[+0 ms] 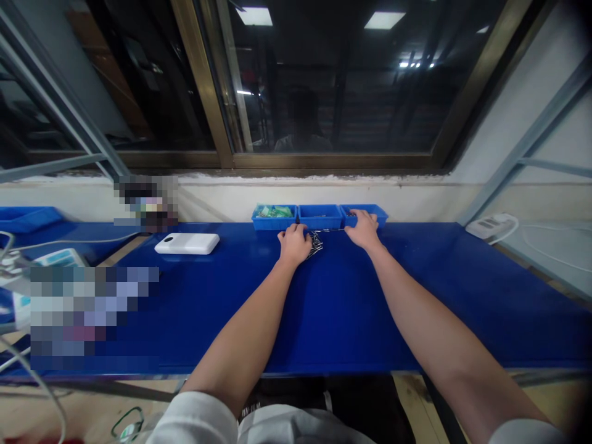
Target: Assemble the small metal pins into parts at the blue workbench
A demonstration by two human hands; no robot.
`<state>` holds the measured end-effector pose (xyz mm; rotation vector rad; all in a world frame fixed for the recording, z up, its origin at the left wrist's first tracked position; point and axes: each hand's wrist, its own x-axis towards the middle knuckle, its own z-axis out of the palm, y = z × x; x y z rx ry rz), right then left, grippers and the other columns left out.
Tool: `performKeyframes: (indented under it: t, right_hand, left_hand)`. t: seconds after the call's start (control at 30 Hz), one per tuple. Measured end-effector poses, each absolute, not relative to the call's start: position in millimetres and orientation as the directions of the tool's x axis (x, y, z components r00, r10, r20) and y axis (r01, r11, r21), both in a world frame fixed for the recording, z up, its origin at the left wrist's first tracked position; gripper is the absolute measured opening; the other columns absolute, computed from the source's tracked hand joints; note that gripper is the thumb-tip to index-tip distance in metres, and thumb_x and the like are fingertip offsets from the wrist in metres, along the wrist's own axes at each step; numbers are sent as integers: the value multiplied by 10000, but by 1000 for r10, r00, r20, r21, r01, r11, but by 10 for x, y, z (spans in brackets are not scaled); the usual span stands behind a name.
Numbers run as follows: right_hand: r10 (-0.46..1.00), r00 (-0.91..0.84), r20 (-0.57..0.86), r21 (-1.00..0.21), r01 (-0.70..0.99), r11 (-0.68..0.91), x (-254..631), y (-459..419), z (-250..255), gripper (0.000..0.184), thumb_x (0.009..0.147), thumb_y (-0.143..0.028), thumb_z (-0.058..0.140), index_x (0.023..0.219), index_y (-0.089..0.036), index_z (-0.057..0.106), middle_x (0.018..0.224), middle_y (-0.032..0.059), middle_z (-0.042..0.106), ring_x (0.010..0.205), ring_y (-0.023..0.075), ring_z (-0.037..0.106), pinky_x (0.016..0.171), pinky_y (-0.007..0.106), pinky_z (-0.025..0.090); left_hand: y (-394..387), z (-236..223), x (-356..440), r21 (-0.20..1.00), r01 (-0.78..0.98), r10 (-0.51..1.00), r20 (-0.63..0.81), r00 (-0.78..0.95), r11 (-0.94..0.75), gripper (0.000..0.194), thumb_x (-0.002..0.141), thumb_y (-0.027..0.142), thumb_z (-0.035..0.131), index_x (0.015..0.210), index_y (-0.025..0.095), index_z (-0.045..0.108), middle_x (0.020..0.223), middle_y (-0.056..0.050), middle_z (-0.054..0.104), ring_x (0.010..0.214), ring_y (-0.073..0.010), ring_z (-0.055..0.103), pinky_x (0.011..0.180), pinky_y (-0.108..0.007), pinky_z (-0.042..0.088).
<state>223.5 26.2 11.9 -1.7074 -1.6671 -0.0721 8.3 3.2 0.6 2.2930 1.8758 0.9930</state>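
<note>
My left hand (pixel 295 245) rests on the blue tabletop with its fingers curled down. Its thumb side touches a small pile of thin, shiny metal pieces (pixel 316 244), which look like screws or pins. Whatever lies under those fingers is hidden. My right hand (pixel 364 230) reaches over the front edge of the right blue bin (pixel 381 216), thumb and fingers apart. Small dark pieces show in this bin beside the fingertips. The middle blue bin (pixel 320 217) holds a few thin pieces low down, and the left blue bin (pixel 274 226) contains green and clear plastic bits.
A white power bank (pixel 187 243) lies left on the blue table (pixel 342 320). Further left are a blue tray (pixel 34 216), cables and blurred items. A white power strip (pixel 489 227) sits at the right near a grey metal frame (pixel 531 129). A window (pixel 342 80) stands behind.
</note>
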Motion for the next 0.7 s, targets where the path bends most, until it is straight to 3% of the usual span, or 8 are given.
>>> performKeyframes:
  t: [0.17, 0.27, 0.37, 0.47, 0.57, 0.7]
  right_hand:
    - [936, 107, 336, -448, 892, 58, 2287, 305, 4, 755, 650, -325, 599, 1369, -236, 384, 1453, 91, 340, 1244, 382, 324, 945, 530, 345]
    - [933, 82, 350, -477, 873, 103, 2302, 332, -57, 775, 639, -304, 611, 1377, -217, 386, 1479, 104, 297, 1266, 398, 304, 969, 542, 330]
    - [877, 29, 479, -459, 860, 222, 2262, 322, -70, 723, 653, -253, 597, 1349, -162, 426, 1444, 137, 341, 1271, 366, 315, 1007, 526, 306]
    - [821, -71, 566, -411, 839, 356, 2166, 267, -56, 538, 687, -214, 567, 1221, -157, 549, 1282, 128, 507, 1192, 304, 407, 1013, 480, 325]
    - [826, -210, 523, -388, 804, 451, 2045, 201, -66, 404, 728, -256, 578, 1121, -171, 619, 1128, 106, 592, 1079, 268, 484, 979, 441, 370]
    - [859, -319, 399, -395, 786, 476, 1925, 157, -128, 413, 778, -337, 589, 1171, -214, 615, 1217, 100, 591, 1134, 275, 481, 984, 454, 358]
  left_hand:
    - [42, -14, 84, 385, 881, 914, 390, 114, -274, 341, 840, 384, 477, 1132, 221, 540, 1210, -97, 566, 1173, -261, 477, 997, -457, 298]
    - [37, -25, 79, 354, 883, 913, 369, 172, -309, 517, 806, 537, 494, 1197, 200, 514, 1279, -133, 528, 1216, -298, 442, 1025, -492, 266]
    - [20, -40, 79, 301, 882, 904, 344, 255, -363, 693, 768, 655, 469, 1270, 178, 469, 1370, -170, 447, 1291, -337, 360, 1039, -521, 248]
    - [-2, -53, 82, 265, 880, 905, 276, 323, -395, 812, 741, 727, 430, 1327, 165, 416, 1445, -185, 347, 1357, -347, 259, 1063, -520, 228]
    - [-16, -61, 87, 249, 875, 905, 210, 369, -415, 826, 755, 729, 403, 1357, 163, 387, 1474, -191, 290, 1376, -342, 226, 1076, -505, 227]
    - [-14, -66, 93, 225, 871, 894, 211, 394, -437, 748, 788, 676, 414, 1339, 170, 418, 1432, -185, 371, 1328, -338, 329, 1061, -487, 270]
